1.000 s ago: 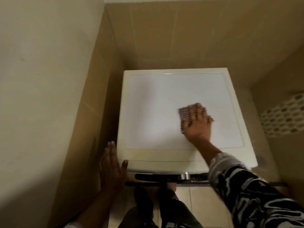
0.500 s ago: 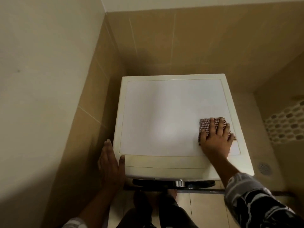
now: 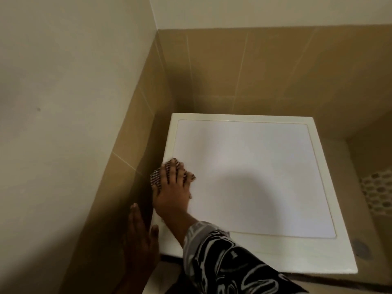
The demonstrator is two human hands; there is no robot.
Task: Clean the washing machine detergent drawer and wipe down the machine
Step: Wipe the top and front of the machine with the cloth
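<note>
A white washing machine [image 3: 265, 172] fills the corner, seen from above, and only its flat top shows. My right hand [image 3: 172, 187] lies flat with spread fingers on a brown checked cloth [image 3: 158, 176], pressing it onto the top's left edge. The cloth hangs partly over that edge. My left hand [image 3: 141, 236] rests with straight fingers against the machine's front left corner, thumb on the top rim. The detergent drawer is hidden from view.
Tan tiled walls [image 3: 275, 71] close in behind and to the left of the machine, with a narrow gap on the left. A floor drain [image 3: 360, 249] and a mosaic tile strip [image 3: 377, 194] lie to the right.
My right hand has swept the cloth from the top's right side across to its left edge. The camera has moved closer and to the left. My left hand stays at the front left corner.
</note>
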